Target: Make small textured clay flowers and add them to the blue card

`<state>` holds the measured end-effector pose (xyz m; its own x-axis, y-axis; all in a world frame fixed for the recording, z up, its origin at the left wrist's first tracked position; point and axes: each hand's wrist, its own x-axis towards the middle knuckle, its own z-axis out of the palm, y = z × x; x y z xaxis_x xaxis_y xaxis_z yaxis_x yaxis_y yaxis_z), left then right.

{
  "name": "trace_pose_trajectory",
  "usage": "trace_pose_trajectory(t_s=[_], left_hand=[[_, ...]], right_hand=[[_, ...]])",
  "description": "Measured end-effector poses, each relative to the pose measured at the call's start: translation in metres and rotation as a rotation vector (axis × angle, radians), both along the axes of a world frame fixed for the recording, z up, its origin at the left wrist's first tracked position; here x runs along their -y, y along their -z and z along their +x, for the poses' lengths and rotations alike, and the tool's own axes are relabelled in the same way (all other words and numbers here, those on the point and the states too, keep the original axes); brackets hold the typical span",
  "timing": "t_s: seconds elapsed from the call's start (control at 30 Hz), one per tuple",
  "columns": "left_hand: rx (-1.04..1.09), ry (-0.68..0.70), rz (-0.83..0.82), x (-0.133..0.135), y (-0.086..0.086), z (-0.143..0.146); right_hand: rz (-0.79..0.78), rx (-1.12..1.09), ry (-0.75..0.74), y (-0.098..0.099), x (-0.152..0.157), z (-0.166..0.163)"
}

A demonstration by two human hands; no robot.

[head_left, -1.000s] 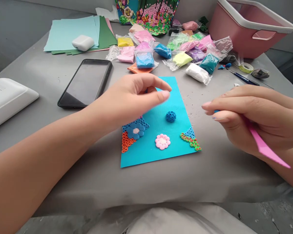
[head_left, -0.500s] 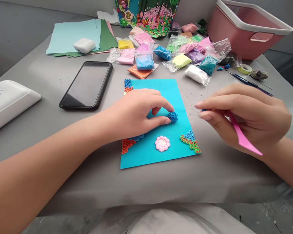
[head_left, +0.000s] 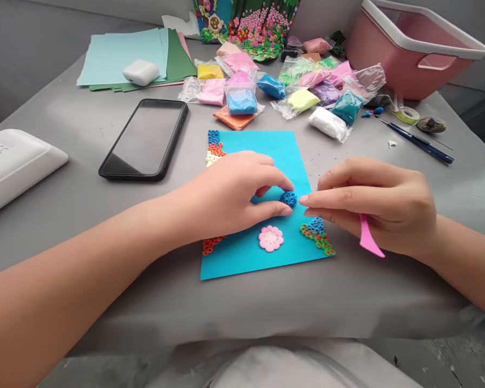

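A turquoise sheet [head_left: 278, 145] lies on the grey table with clay patterns at its corners and a pink clay flower [head_left: 270, 238] near its front edge. My left hand [head_left: 230, 194] rests on the sheet and pinches a small dark blue clay ball [head_left: 289, 198] between thumb and forefinger. My right hand [head_left: 372, 202] has come in from the right, fingertips pressed together almost touching the ball. It grips a pink modelling tool [head_left: 367, 242] whose blade sticks out under the palm. The blue clay flower at the sheet's left is hidden under my left hand.
Several bags of coloured clay [head_left: 299, 89] lie behind the sheet. A black phone [head_left: 145, 137] is to the left, a white device [head_left: 16, 164] at far left, coloured papers with a white earbud case [head_left: 140, 71] behind. A pink bin [head_left: 416, 48] and blue pens [head_left: 420, 141] sit to the right.
My left hand dropped onto the sheet and pinched the blue ball. My right hand moved left with the pink tool until its fingertips reached the ball.
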<state>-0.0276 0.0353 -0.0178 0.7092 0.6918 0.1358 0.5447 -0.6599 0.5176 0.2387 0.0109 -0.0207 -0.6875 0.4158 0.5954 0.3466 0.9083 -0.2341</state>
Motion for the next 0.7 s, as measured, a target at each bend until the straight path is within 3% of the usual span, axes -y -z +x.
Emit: trace_pose_trajectory(t_s=[0.3,0.5,0.7], left_hand=[[0.230,-0.032,-0.181,0.010,-0.010,0.003],[0.268,-0.005,-0.212,0.010,-0.011,0.004],[0.171,-0.001,-0.165,0.011,-0.015,0.002]], right_hand=[[-0.012,-0.100,0.006,0.000,0.005,-0.003],[-0.002,-0.084,-0.030,-0.002,0.004,-0.002],[0.016,-0.028,-0.019,-0.004,0.003,-0.001]])
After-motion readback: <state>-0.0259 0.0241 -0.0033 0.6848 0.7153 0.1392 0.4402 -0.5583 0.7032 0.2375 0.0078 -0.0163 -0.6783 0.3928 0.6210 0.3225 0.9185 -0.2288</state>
